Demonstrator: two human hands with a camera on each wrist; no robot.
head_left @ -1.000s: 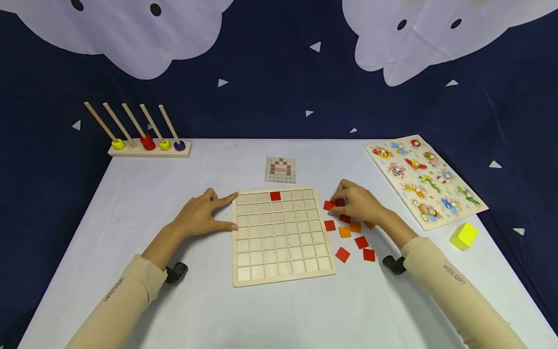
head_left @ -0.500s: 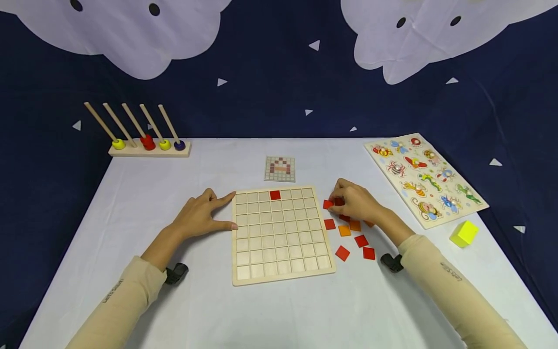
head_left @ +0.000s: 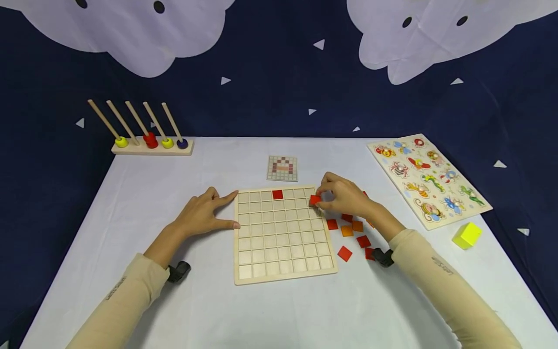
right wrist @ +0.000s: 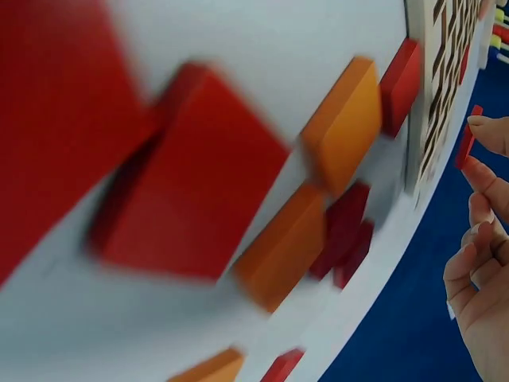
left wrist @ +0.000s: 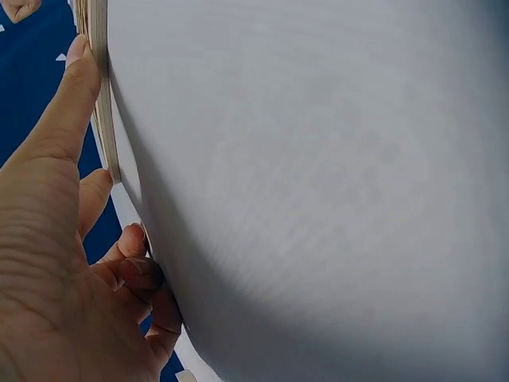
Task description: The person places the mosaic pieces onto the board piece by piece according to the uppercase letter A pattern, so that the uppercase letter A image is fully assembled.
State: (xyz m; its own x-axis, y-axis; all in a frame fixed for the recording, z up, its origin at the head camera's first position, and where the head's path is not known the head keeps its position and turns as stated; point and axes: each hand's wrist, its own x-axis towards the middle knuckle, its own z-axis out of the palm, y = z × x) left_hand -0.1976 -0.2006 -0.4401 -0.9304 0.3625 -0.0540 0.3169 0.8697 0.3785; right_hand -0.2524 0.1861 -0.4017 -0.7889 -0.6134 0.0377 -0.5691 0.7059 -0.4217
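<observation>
A wooden grid board [head_left: 285,280] lies on the white table. One red square tile [head_left: 277,194] sits in its top row. My left hand [head_left: 196,213] rests against the board's left side, thumb and index finger stretched apart and touching the edge. In the left wrist view its thumb [left wrist: 67,111] lies along the board's side. Over the board's upper right corner, my right hand [head_left: 344,195] pinches another red square tile [head_left: 315,200] between thumb and fingers. The right wrist view shows that held tile [right wrist: 469,137] standing on edge, off the board.
Loose red tiles [head_left: 345,253] and orange tiles [head_left: 347,230] lie right of the board, partly hidden under my right arm. A small pattern card [head_left: 282,168] lies behind the board. Around these are a peg stacker [head_left: 152,150], an insect puzzle [head_left: 429,182] and a yellow block [head_left: 467,235].
My right hand has lifted a red tile from the loose pile and moved left with it to above the board's right edge. The left hand keeps its place.
</observation>
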